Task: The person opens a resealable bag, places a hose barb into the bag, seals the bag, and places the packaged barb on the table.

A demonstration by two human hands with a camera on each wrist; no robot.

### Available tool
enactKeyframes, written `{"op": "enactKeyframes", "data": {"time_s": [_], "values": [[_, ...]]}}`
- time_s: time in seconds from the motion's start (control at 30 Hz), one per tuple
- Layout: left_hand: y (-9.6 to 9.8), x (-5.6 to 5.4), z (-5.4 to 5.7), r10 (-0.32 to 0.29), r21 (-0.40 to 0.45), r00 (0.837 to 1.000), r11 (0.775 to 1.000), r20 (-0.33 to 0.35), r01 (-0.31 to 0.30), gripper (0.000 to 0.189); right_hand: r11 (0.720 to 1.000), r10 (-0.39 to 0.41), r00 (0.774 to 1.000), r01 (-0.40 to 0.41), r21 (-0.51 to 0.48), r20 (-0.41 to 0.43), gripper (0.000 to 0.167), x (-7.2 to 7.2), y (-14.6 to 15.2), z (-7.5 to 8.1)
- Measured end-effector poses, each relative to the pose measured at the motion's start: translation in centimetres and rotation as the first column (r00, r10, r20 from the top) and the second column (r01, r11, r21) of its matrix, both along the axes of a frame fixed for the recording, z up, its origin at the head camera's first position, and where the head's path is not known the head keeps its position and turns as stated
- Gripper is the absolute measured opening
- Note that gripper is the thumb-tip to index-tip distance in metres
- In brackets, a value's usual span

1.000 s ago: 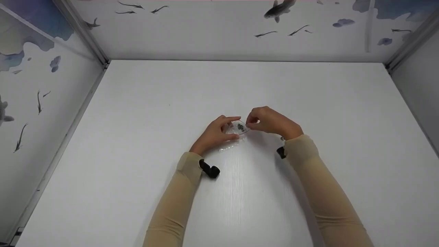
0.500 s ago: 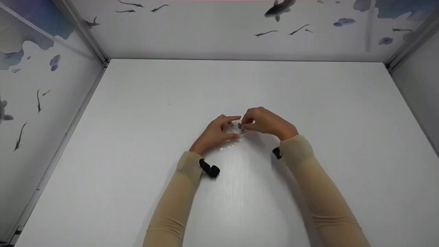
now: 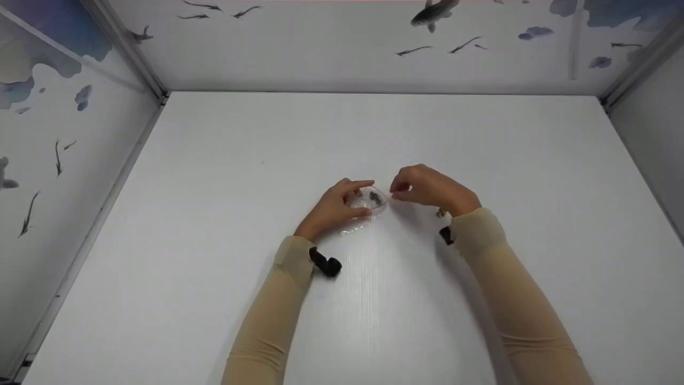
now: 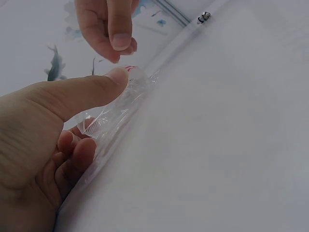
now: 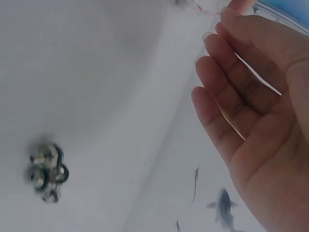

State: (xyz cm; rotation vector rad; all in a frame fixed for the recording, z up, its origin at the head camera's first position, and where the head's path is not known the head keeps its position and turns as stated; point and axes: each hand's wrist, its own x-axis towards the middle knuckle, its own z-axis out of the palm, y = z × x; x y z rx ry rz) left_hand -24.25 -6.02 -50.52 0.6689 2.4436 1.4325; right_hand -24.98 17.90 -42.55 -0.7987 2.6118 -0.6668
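Observation:
My left hand holds a small clear zip bag at its mouth, with thumb and forefinger on either side. Small dark metal parts show through the plastic. In the left wrist view, my thumb presses the bag beside a red stripe. Just right of the mouth, and apart from it, hovers my right hand. Its thumb and fingertips are close together, with nothing visible between them. Under the right wrist lies a cluster of small metal, ring-like parts, blurred in the right wrist view.
The white table stretches around both hands. Printed panels with fish stand at the back and left. Black wrist cameras sit on both sleeves, near the left sleeve cuff and beneath the right.
My right hand moved left over the bag's mouth, then drew back right, so the metal parts inside show again. The left hand and bag have stayed in place.

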Motion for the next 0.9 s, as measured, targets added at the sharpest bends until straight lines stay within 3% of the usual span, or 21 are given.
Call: {"op": "enactKeyframes", "data": {"time_s": [0.27, 0.6, 0.9], "values": [[0.1, 0.0, 0.0, -0.009, -0.017, 1.0, 1.0, -0.009, 0.009, 0.061, 0.995, -0.06, 0.996, 0.056, 0.077, 0.06, 0.019, 0.1, 2.9, 0.2], [0.2, 0.0, 0.2, 0.005, -0.01, 1.0, 1.0, 0.015, -0.005, 0.063, 0.995, -0.066, 0.995, 0.059, 0.08, 0.077, 0.016, 0.6, 6.4, 0.0], [0.1, -0.1, 0.0, 0.005, 0.006, 1.0, 1.0, 0.017, -0.005, 0.062, 0.993, -0.087, 0.988, 0.077, 0.086, 0.129, 0.016, 1.3, 7.5, -0.3]]}}
